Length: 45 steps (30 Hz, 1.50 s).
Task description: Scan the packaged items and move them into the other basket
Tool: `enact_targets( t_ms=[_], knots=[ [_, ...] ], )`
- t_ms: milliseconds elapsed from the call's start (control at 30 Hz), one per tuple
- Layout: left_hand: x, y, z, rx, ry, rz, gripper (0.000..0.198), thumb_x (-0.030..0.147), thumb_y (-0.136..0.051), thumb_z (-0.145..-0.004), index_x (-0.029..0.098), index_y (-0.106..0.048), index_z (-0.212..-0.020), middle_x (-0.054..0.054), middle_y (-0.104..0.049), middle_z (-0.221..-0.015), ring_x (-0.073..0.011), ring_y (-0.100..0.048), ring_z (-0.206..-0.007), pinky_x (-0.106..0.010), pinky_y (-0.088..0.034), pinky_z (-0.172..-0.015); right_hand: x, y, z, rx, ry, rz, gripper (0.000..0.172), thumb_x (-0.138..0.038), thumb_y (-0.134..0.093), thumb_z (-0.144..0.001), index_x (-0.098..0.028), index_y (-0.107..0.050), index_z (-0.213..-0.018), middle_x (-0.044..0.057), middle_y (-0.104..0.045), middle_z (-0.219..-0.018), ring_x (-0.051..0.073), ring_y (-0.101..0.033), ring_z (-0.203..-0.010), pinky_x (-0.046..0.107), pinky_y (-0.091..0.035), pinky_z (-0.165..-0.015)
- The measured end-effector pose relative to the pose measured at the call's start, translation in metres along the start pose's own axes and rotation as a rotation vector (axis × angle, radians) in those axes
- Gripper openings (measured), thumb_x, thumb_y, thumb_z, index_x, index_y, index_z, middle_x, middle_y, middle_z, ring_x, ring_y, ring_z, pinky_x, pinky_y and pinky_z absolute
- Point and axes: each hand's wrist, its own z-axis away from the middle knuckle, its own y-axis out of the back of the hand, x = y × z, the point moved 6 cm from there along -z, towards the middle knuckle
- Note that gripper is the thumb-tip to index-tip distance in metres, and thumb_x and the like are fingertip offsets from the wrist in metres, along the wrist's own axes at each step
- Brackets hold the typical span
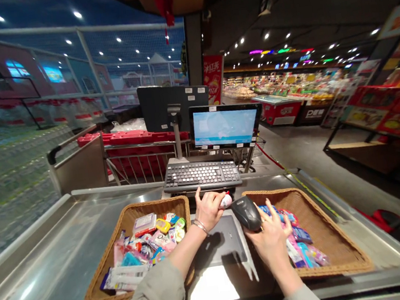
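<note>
My left hand (pixel 210 210) is closed on a small pink and white item (pixel 225 200) with a red tip, held between the two baskets. Just right of it, my right hand (pixel 272 236) grips a black handheld scanner (pixel 246 213), whose head points toward the small item. Some fingers of the right hand stick out beside the scanner. To the left, a wicker basket (pixel 107 266) holds several packaged sweets and small goods. The right wicker basket (pixel 327 224) has several colourful packets along its left side. A grey flat panel (pixel 222 240) lies below my hands.
A black keyboard (pixel 201 174) stands beyond my hands, with a lit screen (pixel 222 126) behind it and a dark monitor back (pixel 158 109) to its left. The metal counter (pixel 47 249) has raised edges. Red crates and a metal railing are further back.
</note>
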Motion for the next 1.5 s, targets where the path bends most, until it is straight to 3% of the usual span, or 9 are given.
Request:
enact_targets(
  t_ms=[300, 633, 967, 1167, 1333, 1500],
  knots=[
    [0.037, -0.031, -0.016, -0.043, -0.095, 0.056, 0.052, 0.024, -0.063, -0.078, 0.027, -0.051, -0.129, -0.004, -0.066, -0.105, -0.0235, -0.057, -0.101, -0.061, -0.009, -0.113, 0.035, 0.019, 0.008, 0.044, -0.170, 0.065, 0.031, -0.052, -0.056, -0.081, -0.026, -0.069, -0.091, 0.004, -0.072, -0.103, 0.031, -0.046, -0.126, 0.055, -0.015, -0.104],
    [0.070, -0.063, -0.025, -0.121, -0.204, 0.090, 0.055, 0.023, -0.066, -0.076, 0.027, -0.051, -0.129, -0.005, -0.065, -0.106, -0.0228, -0.055, -0.101, -0.052, -0.029, -0.104, 0.074, 0.035, 0.023, 0.073, -0.320, 0.118, 0.036, -0.056, -0.052, -0.082, -0.027, -0.070, -0.091, 0.005, -0.071, -0.106, 0.030, -0.044, -0.126, 0.054, -0.014, -0.104],
    [0.103, -0.090, -0.031, -0.164, -0.310, 0.139, 0.047, 0.024, -0.062, -0.081, 0.027, -0.051, -0.126, -0.006, -0.066, -0.106, -0.0221, -0.055, -0.100, -0.048, -0.032, -0.097, 0.105, 0.044, 0.039, 0.098, -0.402, 0.184, 0.042, -0.060, -0.049, -0.080, -0.024, -0.070, -0.084, 0.007, -0.072, -0.101, 0.030, -0.045, -0.124, 0.053, -0.014, -0.105],
    [0.124, -0.101, -0.033, -0.130, -0.368, 0.167, 0.033, 0.021, -0.051, -0.090, 0.026, -0.055, -0.122, -0.004, -0.070, -0.110, -0.0192, -0.059, -0.095, -0.046, -0.036, -0.095, 0.114, 0.056, 0.043, 0.138, -0.430, 0.220, 0.046, -0.064, -0.047, -0.079, -0.025, -0.070, -0.079, 0.007, -0.073, -0.098, 0.029, -0.048, -0.123, 0.051, -0.015, -0.105],
    [0.137, -0.106, -0.034, -0.093, -0.434, 0.251, 0.040, 0.016, -0.036, -0.096, 0.020, -0.047, -0.134, -0.007, -0.063, -0.129, -0.0163, -0.061, -0.109, -0.037, -0.043, -0.096, 0.120, 0.058, 0.046, 0.080, -0.454, 0.224, 0.046, -0.064, -0.048, -0.079, -0.024, -0.071, -0.079, 0.007, -0.072, -0.103, 0.029, -0.046, -0.125, 0.051, -0.012, -0.106],
    [0.129, -0.100, -0.036, -0.141, -0.387, 0.230, 0.047, 0.022, -0.045, -0.092, 0.020, -0.043, -0.138, -0.008, -0.055, -0.139, -0.0213, -0.053, -0.122, -0.044, -0.039, -0.104, 0.118, 0.054, 0.044, 0.097, -0.431, 0.211, 0.045, -0.062, -0.047, -0.080, -0.024, -0.069, -0.078, 0.007, -0.072, -0.098, 0.029, -0.046, -0.123, 0.052, -0.014, -0.105]
  ],
)
